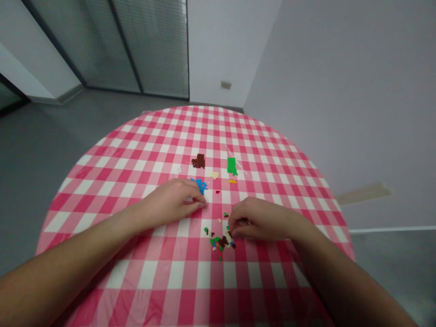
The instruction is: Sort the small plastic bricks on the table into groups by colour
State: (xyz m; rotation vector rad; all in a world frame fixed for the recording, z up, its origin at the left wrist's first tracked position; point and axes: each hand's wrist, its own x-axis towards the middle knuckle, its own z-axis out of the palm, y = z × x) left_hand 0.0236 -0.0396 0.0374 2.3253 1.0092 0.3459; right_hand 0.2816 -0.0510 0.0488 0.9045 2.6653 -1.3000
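Note:
My left hand [175, 197] rests just in front of a small heap of blue building bricks [200, 185]. Its thumb and forefinger tips come close together; anything between them is too small to make out. At the right edge of a loose pile of mixed tiny bricks [222, 241], in green, brown, cream and blue, sits my right hand [254, 219]. Its fingers are curled into a pinch, and the fingertips touch or nearly touch the pile. What they hold, if anything, is hidden.
Sorted brown bricks [199, 161], green bricks [231, 165], cream bricks [214, 175], yellow bricks [232, 181] and red bricks [217, 191] lie farther back. A pink-and-white checked cloth [163, 284] covers the round table. A wall [340, 100] stands to the right.

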